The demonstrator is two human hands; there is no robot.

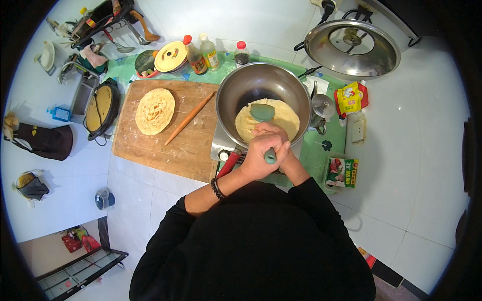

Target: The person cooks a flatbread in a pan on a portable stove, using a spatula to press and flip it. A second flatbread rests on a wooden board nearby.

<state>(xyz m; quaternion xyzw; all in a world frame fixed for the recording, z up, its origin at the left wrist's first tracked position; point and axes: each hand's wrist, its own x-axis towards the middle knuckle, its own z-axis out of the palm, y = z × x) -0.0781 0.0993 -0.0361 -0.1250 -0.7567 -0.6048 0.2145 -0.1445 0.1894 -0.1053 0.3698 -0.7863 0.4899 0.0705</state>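
Observation:
My left hand (258,157) wraps the end of a green spatula's handle (270,155). Overlapping it is my right hand (278,131), gripping the same handle farther forward and partly hidden. The green spatula blade (262,112) presses flat on a round, pale flatbread (290,116) in a deep wok (260,77). My hands cover part of the bread's near edge. The wok sits on a portable cooktop (222,145), and its red handle (228,165) points toward me on the left.
Left of the wok, a wooden board (147,148) bears another browned flatbread (155,111) and a rolling pin (190,118). Several bottles (209,52) stand behind. To the right are a metal pot (323,106) and seasoning pouches (351,98). A wok lid (354,47) hangs on the wall.

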